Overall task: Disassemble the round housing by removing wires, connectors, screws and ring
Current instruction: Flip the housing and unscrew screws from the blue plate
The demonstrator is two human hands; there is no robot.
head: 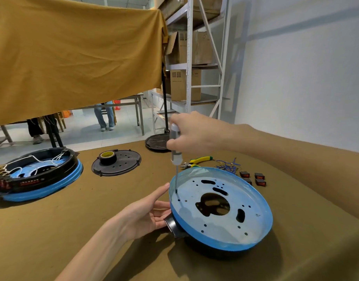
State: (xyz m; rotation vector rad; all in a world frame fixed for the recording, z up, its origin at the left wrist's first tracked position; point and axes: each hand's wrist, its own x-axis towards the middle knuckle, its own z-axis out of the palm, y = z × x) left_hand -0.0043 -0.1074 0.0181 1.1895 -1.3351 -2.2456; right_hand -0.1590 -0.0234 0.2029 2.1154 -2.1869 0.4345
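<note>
Housing: round black housing with blue-filmed metal plate (pixel 221 209), lower right of frame, tilted.
Right hand (pixel 192 134): I grip clear-handled screwdriver (pixel 175 151); shaft near-vertical, tip at plate's left rim.
Left hand (pixel 148 213): fingers straight, bracing housing's left side.

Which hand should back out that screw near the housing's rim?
Right. The right hand already grips the screwdriver, tip down on the blue housing floor near the rim. The left hand lies open against the housing's side, steadying it.
</note>
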